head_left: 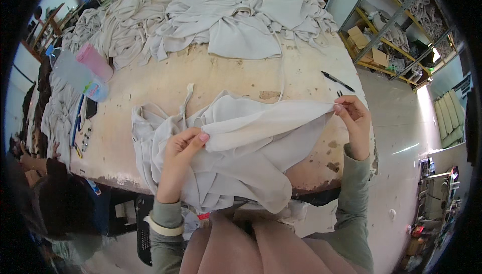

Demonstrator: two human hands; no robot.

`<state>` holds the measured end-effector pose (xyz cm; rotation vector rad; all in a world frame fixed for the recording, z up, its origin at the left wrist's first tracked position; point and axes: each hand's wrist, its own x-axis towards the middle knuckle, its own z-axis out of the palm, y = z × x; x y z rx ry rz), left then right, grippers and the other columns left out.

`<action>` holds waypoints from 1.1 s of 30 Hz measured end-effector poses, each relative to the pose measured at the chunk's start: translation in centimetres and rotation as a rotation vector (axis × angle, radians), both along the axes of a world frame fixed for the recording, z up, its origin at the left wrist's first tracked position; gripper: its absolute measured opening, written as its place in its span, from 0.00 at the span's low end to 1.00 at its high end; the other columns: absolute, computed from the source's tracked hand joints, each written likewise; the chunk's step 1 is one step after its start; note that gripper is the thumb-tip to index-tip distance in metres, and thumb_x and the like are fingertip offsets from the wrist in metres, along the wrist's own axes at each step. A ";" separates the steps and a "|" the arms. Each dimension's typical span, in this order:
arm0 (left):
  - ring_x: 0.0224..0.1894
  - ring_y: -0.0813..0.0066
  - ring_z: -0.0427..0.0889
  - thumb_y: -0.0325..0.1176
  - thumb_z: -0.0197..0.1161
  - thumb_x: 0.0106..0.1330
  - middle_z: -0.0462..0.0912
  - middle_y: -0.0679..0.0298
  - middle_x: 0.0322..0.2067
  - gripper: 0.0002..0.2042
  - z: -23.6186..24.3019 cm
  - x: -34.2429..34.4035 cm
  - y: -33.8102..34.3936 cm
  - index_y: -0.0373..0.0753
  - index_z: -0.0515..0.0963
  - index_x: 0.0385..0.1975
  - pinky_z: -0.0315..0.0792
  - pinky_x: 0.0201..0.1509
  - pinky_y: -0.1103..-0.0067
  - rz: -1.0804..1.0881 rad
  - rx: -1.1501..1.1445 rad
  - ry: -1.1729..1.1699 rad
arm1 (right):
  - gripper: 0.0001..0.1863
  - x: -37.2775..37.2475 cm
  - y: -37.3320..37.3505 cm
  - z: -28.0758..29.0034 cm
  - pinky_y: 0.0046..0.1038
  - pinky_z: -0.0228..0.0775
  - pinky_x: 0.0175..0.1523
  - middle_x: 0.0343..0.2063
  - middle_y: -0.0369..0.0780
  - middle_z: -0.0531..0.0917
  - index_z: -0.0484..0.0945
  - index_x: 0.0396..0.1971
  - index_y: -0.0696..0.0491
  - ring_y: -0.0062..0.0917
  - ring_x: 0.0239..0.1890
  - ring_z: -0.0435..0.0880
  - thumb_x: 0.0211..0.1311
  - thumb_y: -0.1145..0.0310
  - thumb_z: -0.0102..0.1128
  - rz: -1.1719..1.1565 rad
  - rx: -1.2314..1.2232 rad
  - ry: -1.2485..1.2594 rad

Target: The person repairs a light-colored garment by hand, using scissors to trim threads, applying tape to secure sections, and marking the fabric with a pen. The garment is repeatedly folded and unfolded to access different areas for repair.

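Cloth (236, 173): near edge of counter (150, 83), overhanging.
Left fingers (203, 137): pinching its fold.
Right fingers (341, 110): pinching its corner, seemingly to keep the span taut.
Pile (201, 20): counter's far side.

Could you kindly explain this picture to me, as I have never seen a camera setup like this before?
Of course. There is no machine here: a person works with two bare hands. The picture comes from the left of two wide fisheye cameras worn on the head, looking down, so straight edges bend near the rim and the picture's left is the person's left.

The left hand and right hand each pinch the pale grey cloth, with one edge stretched between them. The rest of it lies bunched on the worn table.

Farther back is a heap of similar fabric. A pink container stands on the left, and a black pen lies on the right.
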<state>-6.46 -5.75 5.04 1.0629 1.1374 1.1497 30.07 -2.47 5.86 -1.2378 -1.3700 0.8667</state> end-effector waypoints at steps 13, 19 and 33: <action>0.29 0.82 0.71 0.33 0.59 0.64 0.76 0.68 0.25 0.07 -0.3 4.0 -0.2 0.35 0.77 0.33 0.63 0.37 0.83 -0.103 0.111 0.246 | 0.23 -11.7 -1.5 0.7 0.21 0.70 0.34 0.39 0.39 0.80 0.78 0.46 0.55 0.20 0.28 0.78 0.45 0.82 0.63 0.470 0.146 -0.227; 0.37 0.65 0.76 0.31 0.60 0.60 0.78 0.57 0.32 0.10 0.7 4.2 3.4 0.33 0.75 0.39 0.67 0.41 0.75 -0.478 0.710 0.808 | 0.11 -8.8 -0.9 5.3 0.22 0.74 0.31 0.32 0.40 0.81 0.79 0.40 0.57 0.23 0.27 0.81 0.56 0.78 0.59 0.405 0.168 -0.174; 0.39 0.71 0.78 0.20 0.56 0.60 0.77 0.62 0.39 0.10 -1.1 4.3 3.5 0.38 0.74 0.40 0.72 0.38 0.80 0.377 0.511 0.402 | 0.16 -6.5 -4.1 -1.3 0.32 0.73 0.39 0.33 0.42 0.80 0.80 0.37 0.57 0.34 0.37 0.80 0.43 0.81 0.63 0.308 0.620 -0.477</action>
